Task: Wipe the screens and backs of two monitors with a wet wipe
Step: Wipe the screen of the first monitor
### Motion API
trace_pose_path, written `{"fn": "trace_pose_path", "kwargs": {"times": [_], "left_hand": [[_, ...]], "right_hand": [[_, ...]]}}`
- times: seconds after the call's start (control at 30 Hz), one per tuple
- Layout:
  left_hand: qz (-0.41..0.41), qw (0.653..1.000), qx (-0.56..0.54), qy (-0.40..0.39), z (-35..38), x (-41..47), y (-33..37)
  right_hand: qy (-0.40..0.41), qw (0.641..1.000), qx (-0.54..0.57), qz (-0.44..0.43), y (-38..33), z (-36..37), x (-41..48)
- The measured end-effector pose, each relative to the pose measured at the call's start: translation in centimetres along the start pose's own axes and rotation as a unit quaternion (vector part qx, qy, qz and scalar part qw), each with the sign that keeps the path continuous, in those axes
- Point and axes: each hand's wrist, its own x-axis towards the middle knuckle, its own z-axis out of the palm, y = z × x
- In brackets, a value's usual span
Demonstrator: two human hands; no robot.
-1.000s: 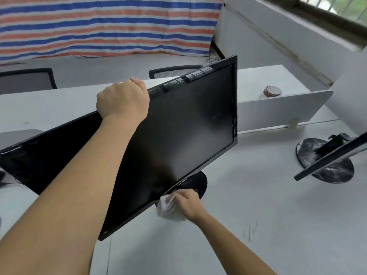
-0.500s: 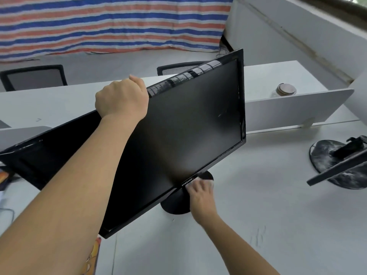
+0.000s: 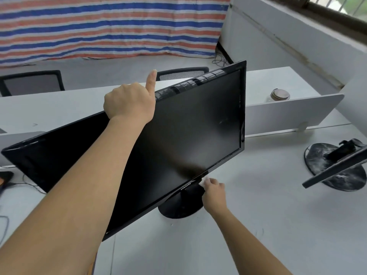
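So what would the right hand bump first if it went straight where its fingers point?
Probably the bottom edge of the monitor, just ahead of the right hand; its wet wipe would touch first.

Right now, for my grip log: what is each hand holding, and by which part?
Left hand grips the monitor by its top edge, thumb raised. Right hand holds the wipe, mostly hidden under its fingers; which part cannot be told.
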Motion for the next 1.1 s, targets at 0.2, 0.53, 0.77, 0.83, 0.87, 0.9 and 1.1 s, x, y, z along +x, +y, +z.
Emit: {"fn": "trace_pose_path", "kwargs": {"times": [0.2, 0.53, 0.77, 0.83, 0.87, 0.9, 1.1], "left_hand": [[-0.007, 1.0, 0.014, 0.008, -0.1, -0.3, 0.4], [-0.02, 1.0, 0.001, 0.012, -0.1, -0.8, -1.1], [-0.013, 1.0, 0.0, 0.027, -0.2, -1.5, -1.0], [-0.004, 0.999, -0.002, 0.032, -0.2, -1.6, -0.7], [0.002, 0.999, -0.003, 0.034, -0.2, -1.6, -0.5], [0.009, 0.999, -0.007, 0.034, -0.2, -1.7, -0.4], [0.073, 0.996, -0.022, 0.037, -0.9, -2.9, 0.5]], "right_hand": [[-0.149, 0.944, -0.007, -0.295, -6.9, 6.6, -8.8], [-0.026, 0.973, 0.228, 0.01, -3.2, -3.3, -4.0], [-0.03, 0.995, -0.019, -0.092, -3.5, 1.8, -6.3], [-0.119, 0.971, 0.023, -0.207, -6.2, 2.2, -9.1], [-0.185, 0.954, 0.073, -0.225, -7.4, 1.6, -10.2], [-0.253, 0.936, 0.11, -0.219, -8.0, 1.0, -11.1], [-0.167, 0.91, 0.354, 0.137, -5.3, -3.7, -10.6]]}}
